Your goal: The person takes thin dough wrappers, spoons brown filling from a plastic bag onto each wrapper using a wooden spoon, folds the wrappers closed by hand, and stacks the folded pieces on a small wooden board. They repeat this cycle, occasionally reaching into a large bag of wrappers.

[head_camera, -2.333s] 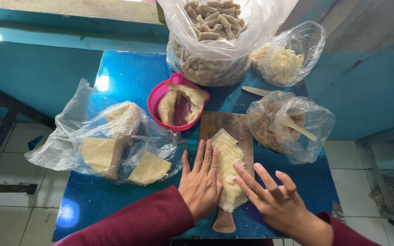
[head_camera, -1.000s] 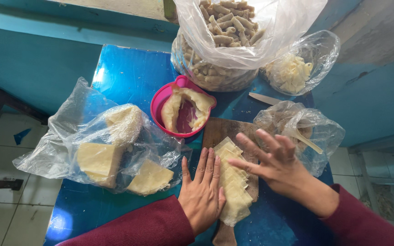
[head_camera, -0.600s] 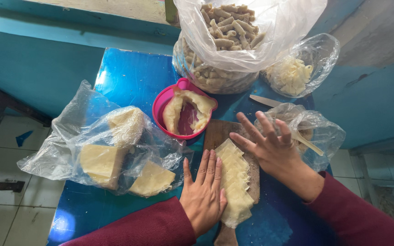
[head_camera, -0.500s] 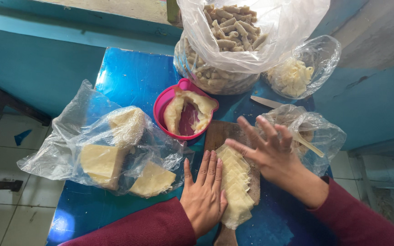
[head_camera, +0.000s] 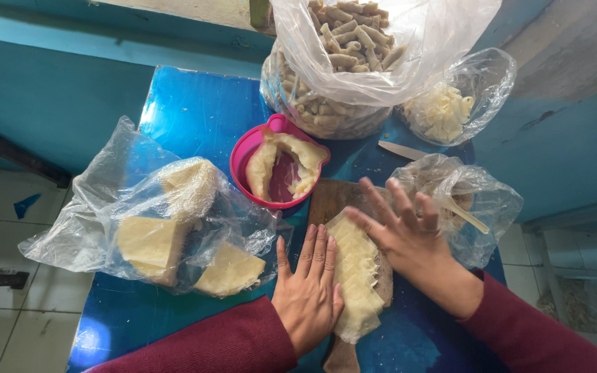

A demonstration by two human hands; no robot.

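Both hands lie flat with fingers spread, gripping nothing: left hand [head_camera: 307, 290] and right hand [head_camera: 409, 233] flank the dough sheet [head_camera: 355, 278], pink bowl [head_camera: 279, 164] just beyond its top edge.

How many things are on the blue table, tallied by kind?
Clear plastic bags: 4 (cheese blocks, rolled sticks, shredded cheese, bag with a spoon)
Pink bowl: 1
Wooden board: 1
Dough sheet: 1
Knife: 1
Total: 8
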